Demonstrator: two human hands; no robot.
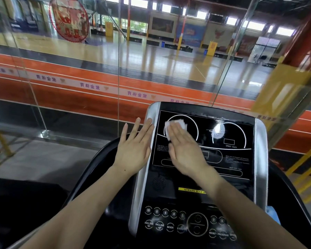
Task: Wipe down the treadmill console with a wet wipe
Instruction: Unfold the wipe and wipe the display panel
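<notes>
The treadmill console (228, 155) is a black glossy panel with white dial outlines, silver side rails and round buttons low down. My right hand (185, 150) lies flat on the left dial, straight fingers pressing a white wet wipe (176, 124) against the screen; most of the wipe is hidden under the fingers. My left hand (135, 146) is flat with fingers spread, its fingertips touching the silver left rail (142, 177) of the console. Wet streaks shine on the right dial.
A glass wall (118, 69) stands just beyond the console, with an orange track and a sports hall behind it. Black curved handrails (90, 168) flank the console. A blue object (273, 213) peeks out at the console's right edge. Yellow railings stand at both sides.
</notes>
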